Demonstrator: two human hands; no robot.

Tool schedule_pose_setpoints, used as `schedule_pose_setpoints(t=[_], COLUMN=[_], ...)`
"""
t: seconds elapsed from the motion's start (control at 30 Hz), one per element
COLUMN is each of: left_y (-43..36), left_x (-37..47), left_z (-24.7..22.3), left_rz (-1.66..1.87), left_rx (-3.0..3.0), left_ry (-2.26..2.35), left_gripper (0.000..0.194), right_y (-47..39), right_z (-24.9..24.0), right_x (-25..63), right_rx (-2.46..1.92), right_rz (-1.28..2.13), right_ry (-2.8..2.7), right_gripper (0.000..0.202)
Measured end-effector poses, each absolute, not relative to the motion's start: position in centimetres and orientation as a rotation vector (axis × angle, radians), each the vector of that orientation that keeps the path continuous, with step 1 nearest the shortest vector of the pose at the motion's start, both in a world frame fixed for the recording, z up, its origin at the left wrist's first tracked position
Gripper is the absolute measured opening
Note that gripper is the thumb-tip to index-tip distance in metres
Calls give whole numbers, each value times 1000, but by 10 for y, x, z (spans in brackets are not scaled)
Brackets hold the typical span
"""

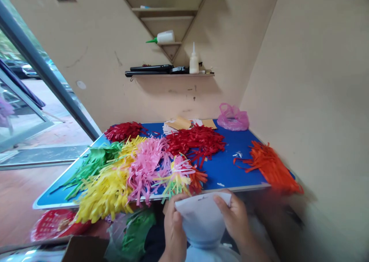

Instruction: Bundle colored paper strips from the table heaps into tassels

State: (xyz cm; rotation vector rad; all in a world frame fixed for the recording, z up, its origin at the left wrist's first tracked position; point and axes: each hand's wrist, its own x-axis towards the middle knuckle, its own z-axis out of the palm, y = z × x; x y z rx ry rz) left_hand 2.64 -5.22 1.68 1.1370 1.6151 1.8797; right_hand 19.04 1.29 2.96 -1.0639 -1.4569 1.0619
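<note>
Both hands hold a curved white paper sheet [201, 218] low in the view, just in front of the blue table [227, 169]. My left hand [174, 231] grips its left edge and my right hand [235, 218] grips its right edge. Right above the sheet, at the table's front edge, lies a small multicoloured bundle of fringed paper strips [178, 177]. Piles of cut strips cover the table: yellow [106, 189], pink [147, 166], green [92, 162], red [196, 141] and orange [272, 168].
A pink plastic bag [233, 118] and tan paper pieces [181, 123] sit at the table's back. Wall shelves hold two glue bottles [194, 60]. A red basket [54, 223] and a green bag [135, 233] lie below left. An open glass door is at the left.
</note>
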Motion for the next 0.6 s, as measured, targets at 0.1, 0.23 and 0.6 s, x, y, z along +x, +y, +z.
schedule_pose_setpoints(t=[0.1,0.23,0.6], left_y=[-54,-57,-61], left_x=[20,10,0], left_z=[20,29,39], left_rz=[1688,1583,1570], left_rx=[1284,1384,1357], left_ry=[1705,1731,1576], left_gripper=[42,40,40], right_y=[14,18,28], right_z=[26,16,34], right_x=[191,192,209], right_rx=[-1026,-928,-859], right_rz=[1094,1241,1267], right_ry=[-1441,-1349,-1476], right_gripper=[35,39,51])
